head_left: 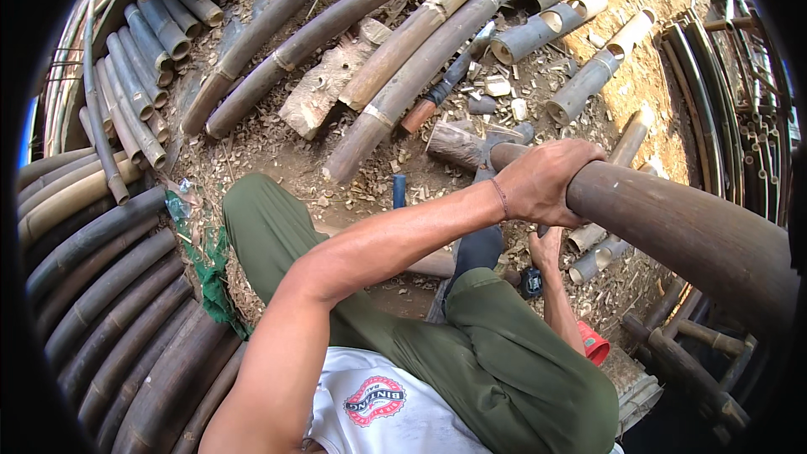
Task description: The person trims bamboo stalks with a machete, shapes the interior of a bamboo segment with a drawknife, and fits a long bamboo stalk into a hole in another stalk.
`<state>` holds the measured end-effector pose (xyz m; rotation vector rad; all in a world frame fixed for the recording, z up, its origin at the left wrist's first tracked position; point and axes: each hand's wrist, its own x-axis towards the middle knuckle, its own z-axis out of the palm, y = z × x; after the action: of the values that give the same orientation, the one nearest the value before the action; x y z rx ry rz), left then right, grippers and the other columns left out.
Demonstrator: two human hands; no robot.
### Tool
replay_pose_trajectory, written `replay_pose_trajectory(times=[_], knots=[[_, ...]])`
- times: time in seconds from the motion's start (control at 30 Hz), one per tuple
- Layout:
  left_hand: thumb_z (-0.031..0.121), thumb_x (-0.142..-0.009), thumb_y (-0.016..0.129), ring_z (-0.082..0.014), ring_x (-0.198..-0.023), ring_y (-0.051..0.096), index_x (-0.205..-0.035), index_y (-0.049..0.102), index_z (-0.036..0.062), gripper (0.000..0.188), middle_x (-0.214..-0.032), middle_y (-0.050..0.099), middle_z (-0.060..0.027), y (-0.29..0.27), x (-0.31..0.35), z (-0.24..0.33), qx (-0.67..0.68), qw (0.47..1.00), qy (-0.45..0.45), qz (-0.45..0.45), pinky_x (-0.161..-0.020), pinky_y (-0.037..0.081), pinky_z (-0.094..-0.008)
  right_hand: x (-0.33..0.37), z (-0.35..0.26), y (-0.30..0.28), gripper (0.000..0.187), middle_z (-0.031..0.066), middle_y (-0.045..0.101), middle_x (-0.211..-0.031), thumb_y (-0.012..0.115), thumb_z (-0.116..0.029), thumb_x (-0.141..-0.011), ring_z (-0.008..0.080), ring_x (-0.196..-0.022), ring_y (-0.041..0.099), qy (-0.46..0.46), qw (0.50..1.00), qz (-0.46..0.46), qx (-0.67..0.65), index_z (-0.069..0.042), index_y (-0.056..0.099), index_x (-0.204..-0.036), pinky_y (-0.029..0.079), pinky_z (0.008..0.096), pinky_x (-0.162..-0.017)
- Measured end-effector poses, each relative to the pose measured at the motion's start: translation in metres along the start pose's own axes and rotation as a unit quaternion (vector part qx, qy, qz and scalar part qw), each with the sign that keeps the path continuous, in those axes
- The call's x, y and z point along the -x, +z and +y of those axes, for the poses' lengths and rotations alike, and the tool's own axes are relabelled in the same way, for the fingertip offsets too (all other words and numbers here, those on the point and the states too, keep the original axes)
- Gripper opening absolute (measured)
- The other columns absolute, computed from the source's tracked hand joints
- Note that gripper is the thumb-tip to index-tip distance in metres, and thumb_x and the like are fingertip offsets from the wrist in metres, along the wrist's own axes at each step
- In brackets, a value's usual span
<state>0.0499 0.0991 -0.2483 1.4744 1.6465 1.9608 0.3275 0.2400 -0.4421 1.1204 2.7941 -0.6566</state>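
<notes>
The thick brown bamboo pole [681, 210], above the ground [273, 160] toward its right edge, appears heavy, stiff and slick, best gripped near mid-length; the left hand [551, 176] clasps it overhand, the right hand's [546, 247] hold being unclear.

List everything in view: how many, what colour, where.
Thick pole: one, brown, right
Long bamboo poles: four, brown, upper middle
Stacked poles: many, mostly dark brown, left
Cut tubes: many, grey, upper left
Short bamboo pieces: several, grey and tan, upper right
Background poles: many, dark, right edge
Wood block: one, tan, upper middle
Chips: many, pale, ground
Cloth: one, green, left
Small tube: one, blue, centre
Unclear item: one, red, lower right
Trousers: one pair, green, lower middle
Shirt: one, white, bottom
Left hand: one, bare, on thick pole
Right hand: one, bare, below pole
</notes>
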Motion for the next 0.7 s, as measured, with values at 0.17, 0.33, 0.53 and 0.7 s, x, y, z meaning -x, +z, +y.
replay_pose_trajectory(times=[0.17,0.33,0.53,0.7], knots=[[0.025,-0.060,0.087,-0.0346,-0.098,0.062,-0.118,0.054,0.0077,0.069,-0.105,0.061,-0.0132,0.002,0.029,-0.025,-0.023,0.998,-0.041,0.050,-0.089,0.049,-0.0437,-0.016,-0.116,-0.119,0.077,0.0239,0.039,-0.148,0.061,-0.041,-0.089,0.0354,-0.140,0.034,-0.116,0.900,0.152,-0.392,0.008,0.037,-0.143,0.021,0.0469,-0.119],[0.024,-0.056,0.088,-0.0352,-0.097,0.062,-0.113,0.055,0.0064,0.068,-0.100,0.062,-0.0134,0.017,0.022,-0.024,-0.016,0.994,-0.030,0.100,-0.085,0.048,-0.0448,-0.031,-0.247,-0.250,0.095,0.0242,0.047,-0.134,0.068,-0.061,-0.081,0.0377,-0.125,0.048,-0.375,0.782,0.229,-0.443,0.001,0.034,-0.144,0.034,0.0544,-0.109],[0.026,-0.054,0.089,-0.0357,-0.099,0.061,-0.113,0.055,0.0051,0.071,-0.105,0.061,-0.0146,0.022,0.038,-0.013,-0.031,0.993,-0.027,0.110,-0.088,0.048,-0.0449,-0.013,-0.253,-0.255,0.090,0.0192,0.051,-0.113,0.072,-0.058,-0.074,0.0347,-0.101,0.056,-0.365,0.740,0.190,-0.533,-0.005,0.038,-0.138,0.043,0.0532,-0.096],[0.027,-0.056,0.086,-0.0354,-0.101,0.060,-0.112,0.050,0.0007,0.072,-0.099,0.059,-0.0169,0.030,0.004,0.020,-0.079,0.985,-0.074,0.135,-0.091,0.045,-0.0443,-0.053,-0.268,-0.332,0.078,0.0186,0.056,-0.103,0.064,-0.058,-0.081,0.0316,-0.092,0.061,-0.363,0.757,0.205,-0.503,0.001,0.046,-0.130,0.050,0.0463,-0.085]])
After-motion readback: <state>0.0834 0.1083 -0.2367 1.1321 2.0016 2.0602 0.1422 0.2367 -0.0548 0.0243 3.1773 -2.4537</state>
